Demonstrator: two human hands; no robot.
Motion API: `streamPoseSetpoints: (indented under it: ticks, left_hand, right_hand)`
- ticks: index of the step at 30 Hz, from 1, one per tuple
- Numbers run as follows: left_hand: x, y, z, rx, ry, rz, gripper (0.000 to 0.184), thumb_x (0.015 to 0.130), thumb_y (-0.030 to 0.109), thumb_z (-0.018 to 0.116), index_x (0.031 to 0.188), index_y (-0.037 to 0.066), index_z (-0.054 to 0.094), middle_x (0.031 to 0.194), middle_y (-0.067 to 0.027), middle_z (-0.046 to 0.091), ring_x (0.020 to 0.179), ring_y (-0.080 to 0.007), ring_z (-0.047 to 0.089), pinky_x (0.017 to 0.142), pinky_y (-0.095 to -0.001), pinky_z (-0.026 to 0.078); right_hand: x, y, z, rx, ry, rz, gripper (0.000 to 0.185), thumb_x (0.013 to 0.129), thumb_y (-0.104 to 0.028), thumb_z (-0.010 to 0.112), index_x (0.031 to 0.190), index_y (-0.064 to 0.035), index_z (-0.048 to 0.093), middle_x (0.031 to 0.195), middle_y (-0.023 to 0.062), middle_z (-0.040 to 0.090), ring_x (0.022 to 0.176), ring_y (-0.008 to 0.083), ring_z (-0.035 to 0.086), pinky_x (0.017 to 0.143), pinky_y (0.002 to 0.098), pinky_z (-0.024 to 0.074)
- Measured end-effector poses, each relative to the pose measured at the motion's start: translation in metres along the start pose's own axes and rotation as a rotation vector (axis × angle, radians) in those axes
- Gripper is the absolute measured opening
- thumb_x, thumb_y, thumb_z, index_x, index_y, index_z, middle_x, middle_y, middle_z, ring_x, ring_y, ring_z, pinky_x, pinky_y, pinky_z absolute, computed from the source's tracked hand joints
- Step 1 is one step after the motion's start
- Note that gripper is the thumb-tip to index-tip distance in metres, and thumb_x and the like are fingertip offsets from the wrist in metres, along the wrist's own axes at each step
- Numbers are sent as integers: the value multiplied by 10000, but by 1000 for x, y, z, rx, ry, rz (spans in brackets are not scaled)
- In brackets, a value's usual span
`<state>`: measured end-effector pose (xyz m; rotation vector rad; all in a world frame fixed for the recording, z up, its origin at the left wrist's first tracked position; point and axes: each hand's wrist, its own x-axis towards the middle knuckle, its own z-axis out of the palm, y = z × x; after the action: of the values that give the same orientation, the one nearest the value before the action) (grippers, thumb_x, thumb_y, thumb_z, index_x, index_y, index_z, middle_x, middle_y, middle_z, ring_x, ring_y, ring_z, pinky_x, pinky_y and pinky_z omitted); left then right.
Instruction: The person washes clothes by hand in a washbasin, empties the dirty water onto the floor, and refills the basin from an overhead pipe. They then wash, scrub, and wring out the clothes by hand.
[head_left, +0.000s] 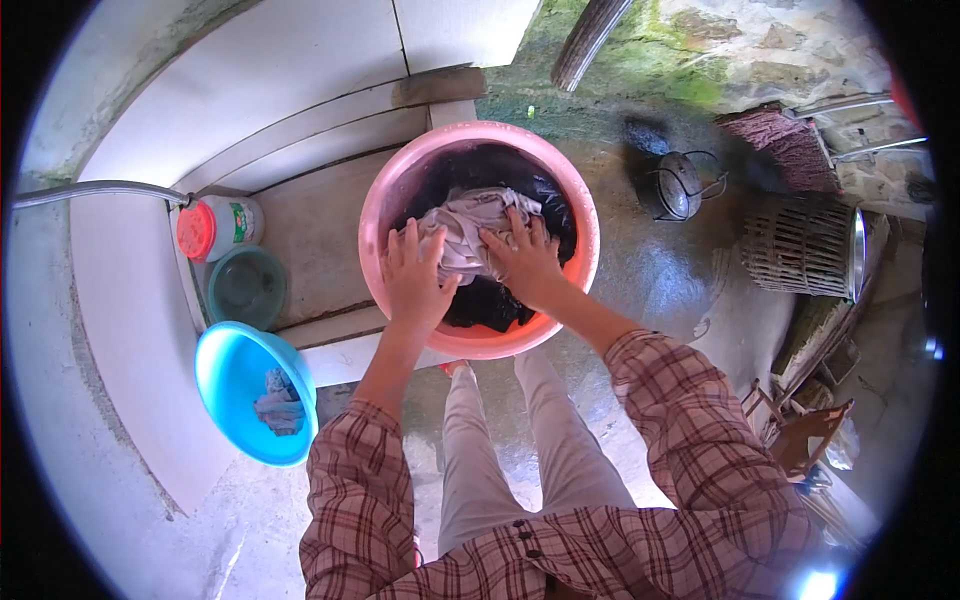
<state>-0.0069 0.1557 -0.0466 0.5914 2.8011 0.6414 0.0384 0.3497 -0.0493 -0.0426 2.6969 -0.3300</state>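
Note:
A pink basin [378, 215] holds dark, wet-looking cloth [478, 303] with a bundled light grey cloth [470, 222] on top. My left hand [414, 272] rests on the left side of the light cloth, its fingers spread. On the cloth's right side lies my right hand [522, 262], also with fingers apart, palm down. Both hands are inside the basin's rim and touch the cloth; neither is closed round it.
At the lower left a blue basin [232, 405] holds a grey cloth [280, 403]. Above it are a green bowl [246, 288] and a red-lidded tub [197, 229]. A metal pot [679, 187] and a woven basket [797, 247] stand at the right.

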Motion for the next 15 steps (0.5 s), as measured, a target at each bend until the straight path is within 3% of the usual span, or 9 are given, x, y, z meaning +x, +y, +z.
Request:
streamPoseSetpoints:
  ticks: [1,4,5,10,12,13,15]
  left_hand:
    - [0,3,9,36,-10,-13,736,646,261,749,1301,216,416,1392,-188,291,1275,-455,243,1010,-579,230]
    - [1,7,30,110,-105,-43,835,662,315,740,1372,223,310,1429,-233,182,1286,-501,171,1002,-619,199]
    - [2,8,37,116,-122,-65,854,658,323,743,1379,228,295,1430,-237,175,1285,-504,169,1001,-624,193]
    - [1,3,77,111,-75,-61,865,679,363,722,1390,176,267,1436,-245,158,1292,-499,159,1028,-616,170]
    - [6,0,93,146,-190,-119,839,712,376,685,1397,149,256,1445,-224,154,1300,-475,165,1042,-605,157]
    - [8,-2,99,164,-247,-146,827,729,382,666,1400,135,251,1450,-213,152,1304,-464,167,1049,-600,150]
    - [12,-5,110,186,-265,-161,749,781,385,603,1397,119,268,1458,-184,165,1331,-418,142,1071,-554,145]
  right_hand:
    - [-1,-4,6,-83,-57,27,647,819,-236,559,1401,-255,278,1461,183,138,1308,445,195,916,679,291]
    - [9,-1,43,-162,-24,46,679,812,-256,557,1413,-256,243,1481,172,78,1303,453,195,902,730,233]
    - [11,-2,48,-191,-80,59,663,823,-235,533,1416,-239,236,1485,166,66,1314,444,185,939,715,203]
    - [30,21,107,-82,-165,70,521,880,-175,395,1393,-178,302,1466,149,190,1327,387,199,997,695,133]
    - [36,26,117,-148,-264,24,480,889,-160,366,1369,-160,344,1448,126,250,1310,363,250,1011,675,137]
    - [36,22,101,-204,-349,-12,461,893,-157,356,1354,-152,370,1432,116,289,1295,353,285,1020,656,147]
    - [35,17,78,12,-377,2,428,899,-162,351,1321,-141,418,1396,100,362,1262,331,351,1032,614,179]
